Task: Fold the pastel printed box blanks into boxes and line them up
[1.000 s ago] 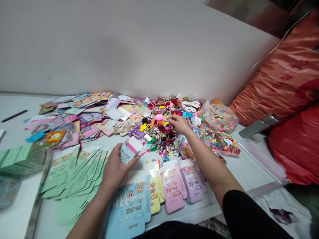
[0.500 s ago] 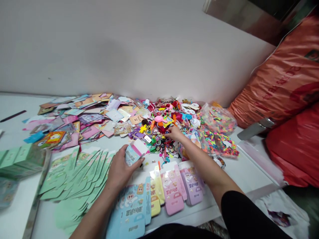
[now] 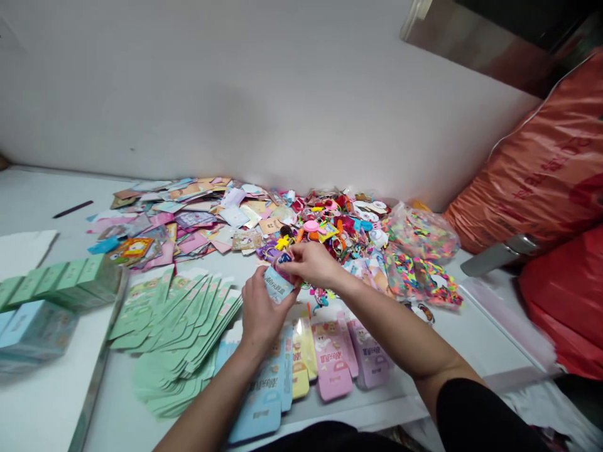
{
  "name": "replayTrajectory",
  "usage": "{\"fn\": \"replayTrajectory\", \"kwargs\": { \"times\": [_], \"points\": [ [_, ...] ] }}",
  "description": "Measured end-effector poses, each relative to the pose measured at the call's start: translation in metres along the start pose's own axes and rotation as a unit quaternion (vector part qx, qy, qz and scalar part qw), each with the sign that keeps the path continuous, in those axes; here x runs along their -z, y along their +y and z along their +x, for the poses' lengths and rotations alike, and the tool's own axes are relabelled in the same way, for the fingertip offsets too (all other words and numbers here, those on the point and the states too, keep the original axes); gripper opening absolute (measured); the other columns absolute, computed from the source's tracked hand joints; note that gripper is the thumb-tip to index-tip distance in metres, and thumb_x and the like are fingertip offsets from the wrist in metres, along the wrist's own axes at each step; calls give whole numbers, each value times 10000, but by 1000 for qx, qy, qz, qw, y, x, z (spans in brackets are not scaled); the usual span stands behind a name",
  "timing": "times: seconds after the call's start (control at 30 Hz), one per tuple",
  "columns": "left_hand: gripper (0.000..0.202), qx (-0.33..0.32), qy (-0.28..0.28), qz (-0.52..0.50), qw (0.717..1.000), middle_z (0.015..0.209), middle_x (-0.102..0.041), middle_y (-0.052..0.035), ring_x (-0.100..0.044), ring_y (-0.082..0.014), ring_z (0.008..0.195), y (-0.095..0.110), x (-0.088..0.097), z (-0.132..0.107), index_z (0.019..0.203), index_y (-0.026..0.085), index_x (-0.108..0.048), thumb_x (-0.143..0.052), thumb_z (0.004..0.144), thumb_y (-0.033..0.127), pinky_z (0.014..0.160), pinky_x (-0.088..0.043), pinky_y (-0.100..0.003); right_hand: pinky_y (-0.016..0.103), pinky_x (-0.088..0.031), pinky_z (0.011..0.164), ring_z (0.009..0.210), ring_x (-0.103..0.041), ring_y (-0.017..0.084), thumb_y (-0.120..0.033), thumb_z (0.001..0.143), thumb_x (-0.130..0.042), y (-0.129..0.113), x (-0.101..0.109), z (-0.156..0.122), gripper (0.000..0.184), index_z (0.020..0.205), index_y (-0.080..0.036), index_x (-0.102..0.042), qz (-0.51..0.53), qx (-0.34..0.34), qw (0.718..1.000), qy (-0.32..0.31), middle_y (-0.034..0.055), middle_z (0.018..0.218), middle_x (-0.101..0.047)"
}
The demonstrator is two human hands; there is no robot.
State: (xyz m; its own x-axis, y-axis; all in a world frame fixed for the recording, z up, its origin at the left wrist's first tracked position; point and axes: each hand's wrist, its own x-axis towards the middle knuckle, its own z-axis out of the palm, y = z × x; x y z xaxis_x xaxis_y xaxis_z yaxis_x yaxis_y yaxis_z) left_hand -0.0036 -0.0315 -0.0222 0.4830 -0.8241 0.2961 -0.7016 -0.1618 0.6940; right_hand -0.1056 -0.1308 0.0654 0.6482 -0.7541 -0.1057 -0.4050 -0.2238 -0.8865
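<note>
My left hand point(image 3: 260, 309) is wrapped round a small light-blue paper box point(image 3: 277, 284), held upright just above the table. My right hand point(image 3: 311, 263) has come over to the box's top, fingers pinched on a small dark blue trinket point(image 3: 284, 257) at the box's opening. Right behind my hands lies a heap of small colourful trinkets point(image 3: 332, 229). Flat unfolded boxes in blue point(image 3: 264, 389), yellow point(image 3: 301, 358), pink point(image 3: 332, 364) and purple point(image 3: 370, 355) lie in a row below my hands.
A fan of green flat boxes point(image 3: 188, 326) lies at the left, folded green and blue boxes point(image 3: 51, 301) further left. Paper cards point(image 3: 179, 220) are spread at the back. Bags of neon bits point(image 3: 419, 251) and large orange and red sacks point(image 3: 541, 182) stand at the right.
My right hand left the trinket heap and came back to the blue box with a small piece. My left hand lifted the box slightly towards it. The camera shifted left.
</note>
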Motion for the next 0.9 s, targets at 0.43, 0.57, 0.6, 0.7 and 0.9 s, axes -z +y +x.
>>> {"fn": "replayTrajectory", "kwargs": {
  "times": [0.43, 0.57, 0.6, 0.7, 0.9],
  "points": [
    [589, -82, 88, 9, 993, 1109, -520, -132, -464, -292, 1044, -14, 11, -3, 1239, 141, -392, -618, 735, 347, 937, -373, -425, 230, -438, 635, 664, -595, 134, -198, 757, -645, 4, -24, -23, 69, 811, -188, -688, -146, 98, 984, -2, 4, 726, -656],
    [640, -24, 81, -70, 994, 1098, -514, -117, -481, -271, 1039, -14, 14, -3, 1230, 152, -415, -668, 702, 410, 899, -413, -390, 220, -452, 586, 605, -586, 110, -301, 783, -637, 14, -22, -32, 215, 974, -206, -667, -12, 108, 994, 25, 3, 794, -667],
    [670, -2, 85, -98, 992, 1107, -511, -117, -489, -263, 1039, -14, 13, -3, 1244, 153, -402, -670, 701, 439, 893, -419, -382, 213, -444, 547, 567, -570, 99, -336, 772, -650, 19, -22, -32, 280, 1019, -203, -646, 25, 95, 993, 70, 9, 807, -665],
    [741, 23, 78, -155, 985, 1163, -502, -127, -486, -256, 1086, -15, 6, 1, 1301, 153, -355, -665, 703, 461, 918, -406, -384, 194, -391, 427, 492, -538, 95, -385, 680, -727, 36, -22, -26, 456, 1063, -174, -597, 103, 44, 993, 42, 5, 730, -637],
    [514, 45, -103, -227, 967, 1065, -600, -90, -512, -241, 1012, -27, -2, 21, 1154, 185, -601, -530, 770, 518, 853, -402, -363, 201, -416, 472, 508, -516, 88, -329, 705, -676, 87, -10, 6, 332, 961, -141, -578, 157, 45, 985, -58, -24, 673, -590]
  ]
}}
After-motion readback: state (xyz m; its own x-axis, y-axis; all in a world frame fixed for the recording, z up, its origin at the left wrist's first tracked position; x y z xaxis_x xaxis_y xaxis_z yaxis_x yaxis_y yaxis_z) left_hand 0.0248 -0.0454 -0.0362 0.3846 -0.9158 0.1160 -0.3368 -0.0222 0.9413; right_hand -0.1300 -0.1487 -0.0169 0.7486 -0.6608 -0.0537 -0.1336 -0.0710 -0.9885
